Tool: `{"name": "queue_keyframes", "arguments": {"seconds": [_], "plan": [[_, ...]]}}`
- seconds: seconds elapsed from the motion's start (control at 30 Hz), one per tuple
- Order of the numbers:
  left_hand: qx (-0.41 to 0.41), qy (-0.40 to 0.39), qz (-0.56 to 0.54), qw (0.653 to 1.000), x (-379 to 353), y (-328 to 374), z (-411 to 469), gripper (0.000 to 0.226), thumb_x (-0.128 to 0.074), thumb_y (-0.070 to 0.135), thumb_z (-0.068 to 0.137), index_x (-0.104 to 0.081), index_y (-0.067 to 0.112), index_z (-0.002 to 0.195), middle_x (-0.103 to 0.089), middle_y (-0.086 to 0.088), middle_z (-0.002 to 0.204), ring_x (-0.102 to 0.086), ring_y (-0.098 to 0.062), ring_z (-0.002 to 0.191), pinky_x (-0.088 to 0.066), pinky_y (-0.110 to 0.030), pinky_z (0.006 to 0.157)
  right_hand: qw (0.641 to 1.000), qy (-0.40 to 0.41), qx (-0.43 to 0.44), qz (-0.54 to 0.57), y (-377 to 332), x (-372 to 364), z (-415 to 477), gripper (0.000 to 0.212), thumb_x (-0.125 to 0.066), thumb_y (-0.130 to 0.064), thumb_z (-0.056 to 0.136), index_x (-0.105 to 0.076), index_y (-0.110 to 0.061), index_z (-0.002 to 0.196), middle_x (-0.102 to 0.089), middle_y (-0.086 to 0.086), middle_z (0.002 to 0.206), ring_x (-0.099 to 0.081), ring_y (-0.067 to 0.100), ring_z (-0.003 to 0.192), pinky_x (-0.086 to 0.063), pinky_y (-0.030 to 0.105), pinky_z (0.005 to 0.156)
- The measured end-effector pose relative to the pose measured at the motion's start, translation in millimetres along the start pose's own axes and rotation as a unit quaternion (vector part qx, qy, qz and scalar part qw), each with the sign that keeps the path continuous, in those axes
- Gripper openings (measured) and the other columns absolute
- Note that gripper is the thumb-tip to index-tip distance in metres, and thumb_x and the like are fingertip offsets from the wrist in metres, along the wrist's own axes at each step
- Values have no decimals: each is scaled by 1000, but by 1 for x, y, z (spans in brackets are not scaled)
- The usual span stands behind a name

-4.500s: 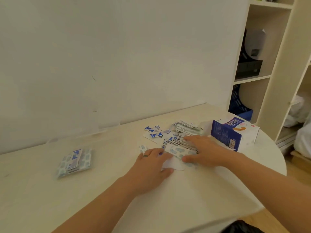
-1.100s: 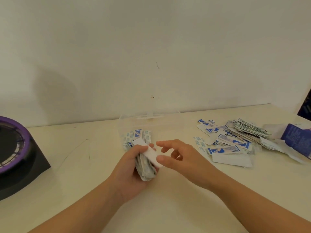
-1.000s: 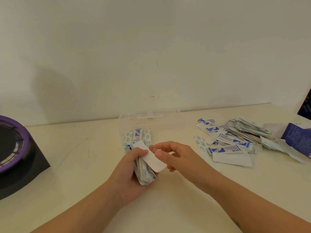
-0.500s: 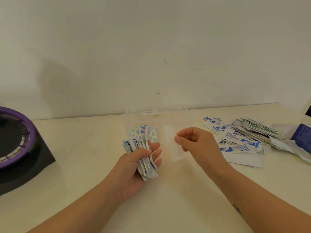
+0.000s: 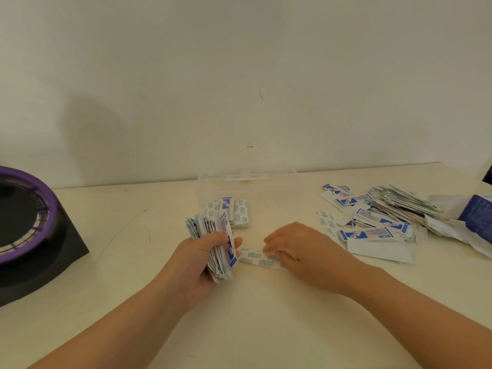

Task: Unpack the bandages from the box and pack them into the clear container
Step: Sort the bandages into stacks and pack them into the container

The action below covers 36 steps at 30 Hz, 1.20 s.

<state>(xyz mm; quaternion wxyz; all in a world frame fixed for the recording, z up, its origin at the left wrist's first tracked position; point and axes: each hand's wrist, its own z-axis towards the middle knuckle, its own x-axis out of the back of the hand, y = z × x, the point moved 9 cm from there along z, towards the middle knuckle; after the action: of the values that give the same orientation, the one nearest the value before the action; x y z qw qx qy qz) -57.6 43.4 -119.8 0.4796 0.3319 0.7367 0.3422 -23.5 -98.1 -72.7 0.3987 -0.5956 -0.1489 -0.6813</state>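
My left hand (image 5: 202, 262) grips a thick stack of wrapped bandages (image 5: 218, 243), blue and white, held on edge. My right hand (image 5: 298, 251) has its curled fingers on the right end of a single bandage (image 5: 253, 258), which lies flat just right of the stack. Behind the hands the clear container (image 5: 292, 203) stands open with its lid up against the wall. A few bandages (image 5: 231, 211) sit in its left part. A loose pile of bandages (image 5: 378, 217) lies to the right, and the blue bandage box (image 5: 476, 217) lies at the right edge.
A black device with a purple ring (image 5: 26, 230) stands at the table's left edge. A white paper sheet (image 5: 378, 251) lies in front of the loose pile. The wall runs close behind the container.
My right hand pulled one bandage off the stack in my left hand, carried it right, then brought it down flat beside the stack. The left hand kept hold of the stack.
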Motion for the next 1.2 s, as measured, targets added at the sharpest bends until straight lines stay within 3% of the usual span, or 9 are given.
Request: {"name": "queue_keyframes", "arguments": {"seconds": [0.23,0.37,0.43,0.5,0.67,0.83,0.97,1.07,1.2], "plan": [[1,4,35,999,0,-1,-3,16,-54,-2,86,-63,5,97,-72,-9,68,-69,-19,56,-57,-30,52,981,-125,-46,-138,-15,-21,-16,33,-26,-35,99,-50,-17,112,-42,2,112,-34,18,96,-32,31,84],[9,-5,47,999,-4,-4,-6,12,-56,0,86,-64,6,94,-72,-10,68,-69,-20,56,-56,-34,60,974,-126,-151,111,-17,-8,-9,41,-33,-36,99,-52,-4,82,-56,12,91,-51,30,82,-44,44,83],[18,-20,47,999,-8,-6,-8,16,-57,1,85,-64,6,99,-73,-12,74,-70,-21,60,-57,-34,59,946,-54,-206,246,-4,5,-1,43,-45,-44,94,-63,-5,95,-66,11,99,-61,29,86,-50,39,81],[32,-45,40,998,-16,-10,-11,20,-58,1,84,-65,6,102,-73,-15,80,-71,-23,63,-58,-32,52,924,-10,-218,314,2,5,7,30,-60,-48,84,-67,-20,95,-69,-4,89,-62,8,72,-49,22,64],[51,-50,22,997,-21,-14,-13,45,-70,6,58,-65,1,102,-74,-15,83,-72,-19,66,-59,-31,56,885,31,-259,386,36,2,10,9,-71,-20,81,-65,-16,87,-66,-9,64,-54,1,52,-44,17,57],[51,-37,19,998,-18,-14,-11,51,-72,8,55,-63,-1,104,-70,-9,74,-67,-13,56,-55,-22,50,951,22,-268,155,73,23,1,20,-70,-27,82,-62,-22,100,-64,-7,85,-54,3,70,-40,17,61],[48,-46,18,998,-20,-16,-12,48,-72,10,57,-62,-1,102,-66,-7,68,-64,-11,52,-53,-20,47,992,43,-109,51,33,26,2,18,-63,-35,86,-65,-31,103,-55,-13,104,-44,-4,80,-36,20,79],[39,-37,23,998,-16,-15,-8,36,-71,6,68,-63,2,102,-67,-7,70,-65,-11,56,-53,-21,48,998,-66,14,-10,-9,-4,-10,28,-55,-42,90,-63,-38,116,-50,-12,111,-39,5,99,-32,24,88],[19,-31,48,998,-12,-13,-6,18,-69,5,77,-63,6,94,-65,-6,67,-64,-13,63,-51,-21,47,994,-60,-8,-88,-31,-13,-17,32,-40,-46,94,-61,-33,114,-40,-6,98,-37,17,104,-25,29,79]]}}
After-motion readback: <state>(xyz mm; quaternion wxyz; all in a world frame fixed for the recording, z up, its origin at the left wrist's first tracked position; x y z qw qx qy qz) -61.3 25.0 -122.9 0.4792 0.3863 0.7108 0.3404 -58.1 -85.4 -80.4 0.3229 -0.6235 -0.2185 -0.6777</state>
